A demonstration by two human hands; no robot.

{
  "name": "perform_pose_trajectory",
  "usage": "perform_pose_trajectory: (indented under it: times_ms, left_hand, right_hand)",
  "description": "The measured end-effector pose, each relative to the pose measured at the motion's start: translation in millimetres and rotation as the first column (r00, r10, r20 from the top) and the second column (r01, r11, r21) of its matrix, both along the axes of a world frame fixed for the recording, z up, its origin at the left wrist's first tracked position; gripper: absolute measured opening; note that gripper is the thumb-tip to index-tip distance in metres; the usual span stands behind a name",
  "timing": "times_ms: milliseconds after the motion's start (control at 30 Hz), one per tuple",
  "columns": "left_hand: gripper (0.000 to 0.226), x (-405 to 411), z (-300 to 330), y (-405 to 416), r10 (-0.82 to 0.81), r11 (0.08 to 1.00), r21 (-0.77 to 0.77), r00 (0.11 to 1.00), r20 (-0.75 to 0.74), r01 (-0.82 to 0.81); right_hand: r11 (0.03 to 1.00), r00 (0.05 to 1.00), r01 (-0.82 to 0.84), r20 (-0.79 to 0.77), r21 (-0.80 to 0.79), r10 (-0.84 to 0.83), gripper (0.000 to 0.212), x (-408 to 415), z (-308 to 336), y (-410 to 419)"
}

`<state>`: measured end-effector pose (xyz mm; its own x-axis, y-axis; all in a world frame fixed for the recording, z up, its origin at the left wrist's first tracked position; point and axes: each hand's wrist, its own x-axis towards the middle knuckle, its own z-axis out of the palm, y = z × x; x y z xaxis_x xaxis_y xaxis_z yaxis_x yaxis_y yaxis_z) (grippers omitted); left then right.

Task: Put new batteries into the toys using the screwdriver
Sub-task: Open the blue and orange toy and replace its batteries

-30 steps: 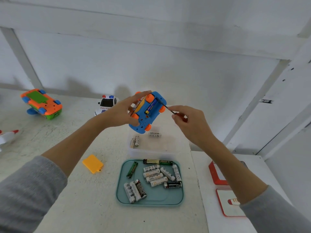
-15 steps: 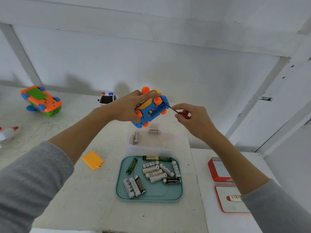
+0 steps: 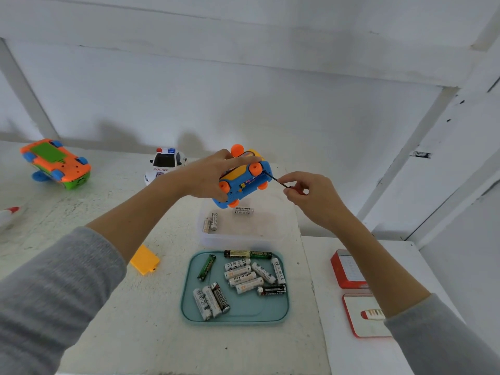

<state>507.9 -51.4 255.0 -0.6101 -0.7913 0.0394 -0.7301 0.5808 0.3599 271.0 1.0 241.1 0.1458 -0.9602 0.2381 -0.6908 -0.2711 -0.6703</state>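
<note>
Blue toy: battery bay open, mid-service.
Left hand [image 3: 205,175] grips the blue toy [image 3: 243,180] above the tabletop [image 3: 162,334]; right hand [image 3: 311,196] fingers pinch the screwdriver [image 3: 273,177], tip seemingly prying a battery; orange cover [image 3: 144,259] lies off, refitting pending.

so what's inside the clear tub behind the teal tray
The clear tub holds three white batteries: two side by side at its left and one near the back. The blue toy car, held above, covers part of the tub's far end.
</note>
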Motion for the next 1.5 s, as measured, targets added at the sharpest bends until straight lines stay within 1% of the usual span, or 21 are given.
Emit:
perform_pose_trajectory:
  times_ms: [167, 400, 567, 733, 900, 1100, 1233, 1333, 1500]
  left_hand:
    - [0.092, -1.8, -2.3, -2.9, -0.006, 1.000, 0.004, 1.000, 0.019, 0.006]
    - [0.091, -6.1, -3.9, -7.7, -0.011, 1.000, -0.025, 0.995, 0.095, 0.014]
    - [0.092, -7.8, -6.4, -12.7, -0.012, 0.999, -0.050, 0.982, 0.190, 0.021]
    - [0.091, -6.1, -8.5, -17.9, -0.015, 0.996, -0.078, 0.965, 0.262, 0.036]
    - [0.092, -8.0, -7.5, -16.7, -0.020, 0.999, -0.043, 0.970, 0.244, 0.031]
    - [0.096, -8.8, -6.5, -11.3, -0.021, 0.997, 0.072, 0.997, 0.079, 0.015]
    - [0.098, -10.2, -11.3, -10.3, 0.007, 0.997, 0.082, 1.000, 0.016, -0.009]
    - [0.092, -6.5, -10.2, -8.7, -0.005, 0.999, 0.052, 0.999, 0.035, 0.003]
    - [0.091, -2.9, -11.3, -10.7, -0.029, 0.999, -0.027, 0.985, 0.171, 0.035]
  right_hand:
    - [1.000, 1.000, 0.002, 0.022, 0.021, -0.002, 0.020, -4.2, -1.9, -0.9]
    - [0.997, 0.998, -0.025, 0.063, 0.072, 0.020, 0.019, -12.9, -3.2, 1.5]
    - [0.995, 0.999, -0.034, 0.045, 0.090, 0.030, 0.019, -17.0, -5.4, 4.1]
    - [0.994, 0.999, -0.046, -0.021, 0.099, 0.048, 0.019, -20.5, -9.0, 3.8]
    - [0.997, 0.998, -0.039, -0.050, 0.067, 0.042, 0.020, -21.5, -9.8, 5.7]
    - [1.000, 0.999, 0.004, -0.035, 0.001, -0.004, 0.020, -18.3, -9.9, 5.4]
    - [1.000, 1.000, 0.015, 0.003, -0.023, -0.014, 0.020, -15.8, -8.5, 4.6]
    - [1.000, 1.000, -0.026, -0.007, 0.014, 0.026, 0.019, -18.3, -4.7, 3.3]
    - [0.997, 0.998, -0.054, -0.039, 0.059, 0.056, 0.020, -22.5, -6.5, 2.2]
